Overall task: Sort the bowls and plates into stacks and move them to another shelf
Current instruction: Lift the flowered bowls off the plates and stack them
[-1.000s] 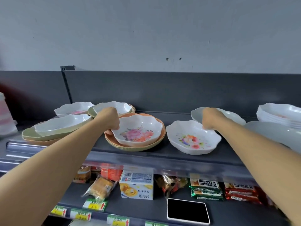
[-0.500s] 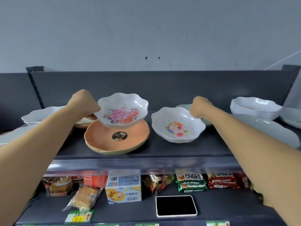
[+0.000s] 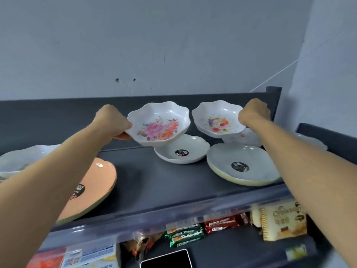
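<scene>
1. Left hand (image 3: 113,120) pinches the rim of a scalloped floral bowl (image 3: 158,123), held clear above the top shelf (image 3: 154,182); right hand (image 3: 254,113) pinches the rim of a second floral bowl (image 3: 216,118), likewise aloft.
2. Below them: a small white plate (image 3: 182,150); a large pale plate (image 3: 242,164); a white bowl stack (image 3: 249,138), partly hidden behind the right hand's bowl; an orange plate (image 3: 92,188) at left.
3. Step in hand, judged: gathering like bowls.
4. Next move calls for nesting one floral bowl squarely in the other or on the stack; rims aligned, set down level.
</scene>
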